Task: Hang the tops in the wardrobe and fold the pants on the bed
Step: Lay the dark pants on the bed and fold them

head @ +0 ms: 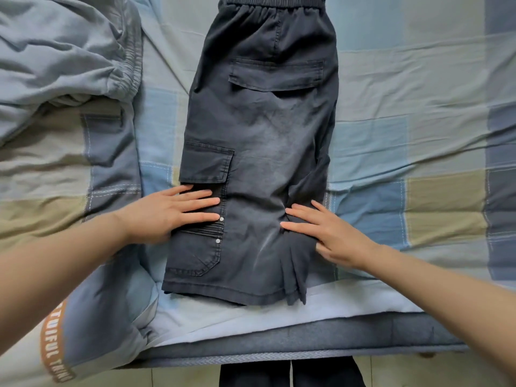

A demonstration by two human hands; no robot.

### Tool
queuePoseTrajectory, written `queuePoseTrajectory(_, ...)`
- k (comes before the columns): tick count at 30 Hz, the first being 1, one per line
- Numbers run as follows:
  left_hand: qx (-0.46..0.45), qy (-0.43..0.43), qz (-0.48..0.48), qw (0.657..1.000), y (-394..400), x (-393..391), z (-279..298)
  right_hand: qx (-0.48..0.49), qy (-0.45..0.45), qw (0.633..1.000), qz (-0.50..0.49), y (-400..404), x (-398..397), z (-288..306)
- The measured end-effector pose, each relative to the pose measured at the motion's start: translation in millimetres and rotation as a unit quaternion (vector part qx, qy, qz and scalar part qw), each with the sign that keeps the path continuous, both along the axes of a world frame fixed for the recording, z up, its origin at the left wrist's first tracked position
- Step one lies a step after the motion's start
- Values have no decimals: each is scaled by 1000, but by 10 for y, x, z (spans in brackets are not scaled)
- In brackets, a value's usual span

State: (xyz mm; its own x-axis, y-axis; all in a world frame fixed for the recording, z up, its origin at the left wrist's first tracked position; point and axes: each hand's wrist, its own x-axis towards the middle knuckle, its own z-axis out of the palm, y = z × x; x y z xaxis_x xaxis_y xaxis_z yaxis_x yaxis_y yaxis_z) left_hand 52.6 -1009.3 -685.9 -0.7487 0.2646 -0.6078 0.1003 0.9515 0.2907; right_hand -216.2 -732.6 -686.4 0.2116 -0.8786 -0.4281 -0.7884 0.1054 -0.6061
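Note:
Dark grey cargo shorts [259, 129] lie folded lengthwise on the bed, elastic waistband at the far end and hem near the bed's front edge. My left hand [170, 212] rests flat on the side cargo pocket at the left edge of the shorts, fingers straight. On the right edge, over a bunched fold of the fabric, my right hand [326, 233] lies flat with its fingers spread and pointing left.
The bed wears a checked blue, grey and olive sheet [418, 163]. A light grey garment with an elastic waistband [69, 57] is heaped at the upper left. The mattress's front edge [279, 347] runs just below the shorts, with tiled floor beneath.

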Motion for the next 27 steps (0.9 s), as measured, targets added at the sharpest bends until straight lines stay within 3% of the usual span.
queuePoseTrajectory(2,143,-30,166,975,-43,-71,54,72,-139,975,-161,-58,-40,87)
queuePoseTrajectory(3,227,-44,285,930,-83,-121,85,88,-189,944,-256,-124,-69,147)
queuePoseTrajectory(5,349,-12,489,799,-237,-260,108,101,-277,832,-471,-269,-201,222)
queuePoseTrajectory(7,419,-28,649,634,-404,-397,92,146,-346,678,-632,-421,-372,205)
queuePoseTrajectory(8,422,-56,700,573,-458,-450,63,178,-369,622,-667,-478,-459,193)
queuePoseTrajectory(9,409,-75,730,543,-482,-496,22,210,-372,604,-673,-511,-535,186)
queuePoseTrajectory(13,332,-28,772,541,-374,-523,-70,235,-349,612,-669,-588,-642,163)
queuePoseTrajectory(16,336,45,806,485,-285,-433,-6,235,-349,632,-650,-578,-593,191)
queuePoseTrajectory(17,332,65,808,483,-263,-397,13,233,-346,649,-636,-562,-566,198)
queuePoseTrajectory(21,278,88,754,589,-230,-312,92,191,-267,738,-589,-439,-464,214)
queuePoseTrajectory(24,278,83,754,589,-244,-334,166,206,-250,754,-571,-366,-454,213)
queuePoseTrajectory(26,268,70,738,615,-277,-368,180,232,-249,761,-552,-385,-494,244)
queuePoseTrajectory(27,257,62,729,631,-303,-380,172,229,-220,784,-534,-404,-544,259)
